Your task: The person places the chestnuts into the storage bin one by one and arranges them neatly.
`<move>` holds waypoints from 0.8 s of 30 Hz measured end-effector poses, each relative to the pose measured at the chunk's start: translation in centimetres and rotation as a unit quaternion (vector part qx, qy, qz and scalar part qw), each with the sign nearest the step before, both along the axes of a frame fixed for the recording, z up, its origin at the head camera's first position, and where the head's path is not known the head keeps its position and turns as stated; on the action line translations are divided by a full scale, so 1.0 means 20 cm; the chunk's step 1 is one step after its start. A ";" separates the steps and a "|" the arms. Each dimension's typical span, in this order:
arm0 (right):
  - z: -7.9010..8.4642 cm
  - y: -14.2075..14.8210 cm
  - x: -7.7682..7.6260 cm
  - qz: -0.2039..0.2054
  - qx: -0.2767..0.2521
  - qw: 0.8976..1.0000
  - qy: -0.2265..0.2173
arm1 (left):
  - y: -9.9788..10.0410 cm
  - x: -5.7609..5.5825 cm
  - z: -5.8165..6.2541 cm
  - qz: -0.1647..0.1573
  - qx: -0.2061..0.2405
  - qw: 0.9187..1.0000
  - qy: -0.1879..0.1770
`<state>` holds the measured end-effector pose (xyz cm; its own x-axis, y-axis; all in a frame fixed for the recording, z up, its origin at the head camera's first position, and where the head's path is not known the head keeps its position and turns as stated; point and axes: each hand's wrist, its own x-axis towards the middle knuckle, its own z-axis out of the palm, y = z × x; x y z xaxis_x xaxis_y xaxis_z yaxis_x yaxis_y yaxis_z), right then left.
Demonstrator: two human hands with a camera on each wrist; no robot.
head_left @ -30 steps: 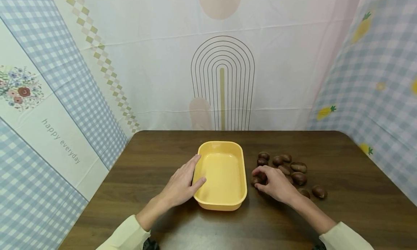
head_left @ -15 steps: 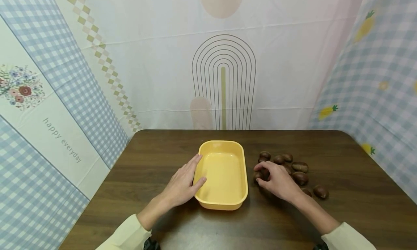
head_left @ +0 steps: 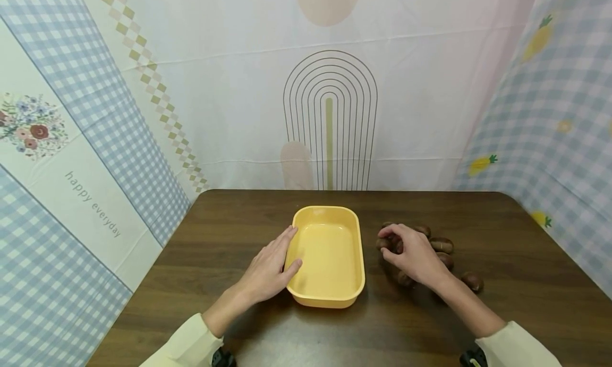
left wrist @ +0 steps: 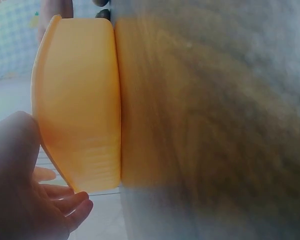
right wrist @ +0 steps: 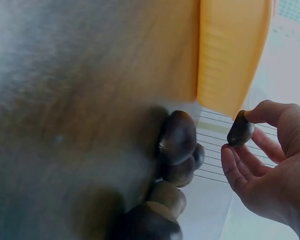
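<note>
My left hand (head_left: 270, 269) rests on the left rim of a yellow rectangular dish (head_left: 325, 301). Its fingers lie straight along that side and the thumb reaches over the inside. In the left wrist view the hand (left wrist: 37, 185) is at the dish's rim. To the right of the dish, my right hand (head_left: 413, 253) pinches a brown chestnut (right wrist: 241, 129) between thumb and fingertips. The right wrist view shows this chestnut raised above the table. Several loose chestnuts (head_left: 441, 245) lie under and around the right hand, some of them partly hidden by it.
The dark wooden table (head_left: 229, 218) carries the dish and the chestnuts. One chestnut (head_left: 472, 282) lies off to the right near my forearm. Behind the table hangs a patterned white cloth (head_left: 416, 107), with blue checked cloth (head_left: 540, 144) at the right.
My right hand has risen and moved slightly away from the front with the pinched chestnut, uncovering another chestnut below it. The left hand and the dish have stayed in place.
</note>
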<state>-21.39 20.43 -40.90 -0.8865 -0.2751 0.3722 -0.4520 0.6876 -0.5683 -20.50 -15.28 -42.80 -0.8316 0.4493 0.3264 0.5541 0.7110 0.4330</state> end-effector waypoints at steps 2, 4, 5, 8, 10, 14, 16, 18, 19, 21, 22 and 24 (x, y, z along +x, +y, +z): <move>0.01 0.00 0.00 -0.001 -0.007 1.000 0.002 | 0.00 0.00 0.00 0.002 -0.003 1.000 0.000; 0.03 -0.01 -0.01 -0.001 -0.014 1.000 0.003 | 0.00 0.00 0.00 0.003 -0.005 1.000 0.000; 0.03 -0.01 -0.01 -0.001 -0.016 1.000 0.005 | 0.00 0.00 0.00 0.004 -0.005 1.000 0.000; 0.06 -0.04 -0.02 0.001 -0.024 1.000 0.008 | 0.01 0.00 0.00 0.007 -0.006 1.000 -0.003; 0.07 -0.06 -0.02 0.005 -0.031 0.999 0.009 | 0.01 0.00 0.01 0.010 -0.007 1.000 -0.006; 0.09 -0.12 -0.02 0.018 -0.046 0.999 0.000 | 0.01 0.00 0.01 0.015 -0.009 1.000 -0.011; 0.10 -0.15 -0.02 0.026 -0.051 0.998 -0.003 | 0.01 0.00 0.01 0.017 -0.010 1.000 -0.012; 0.10 -0.19 -0.02 0.036 -0.056 0.998 -0.004 | 0.01 0.00 0.01 0.018 -0.010 1.000 -0.012; 0.10 -0.21 -0.02 0.041 -0.058 0.997 -0.003 | 0.01 0.00 0.01 0.018 -0.011 1.000 -0.012; 0.10 -0.25 -0.02 0.050 -0.060 0.997 0.000 | 0.01 0.00 0.01 0.018 -0.012 1.000 -0.012; 0.10 -0.27 -0.02 0.053 -0.060 0.997 0.002 | 0.01 0.00 0.01 0.018 -0.012 1.000 -0.012; 0.09 -0.31 -0.02 0.058 -0.060 0.997 0.003 | 0.01 0.00 0.01 0.017 -0.014 1.000 -0.012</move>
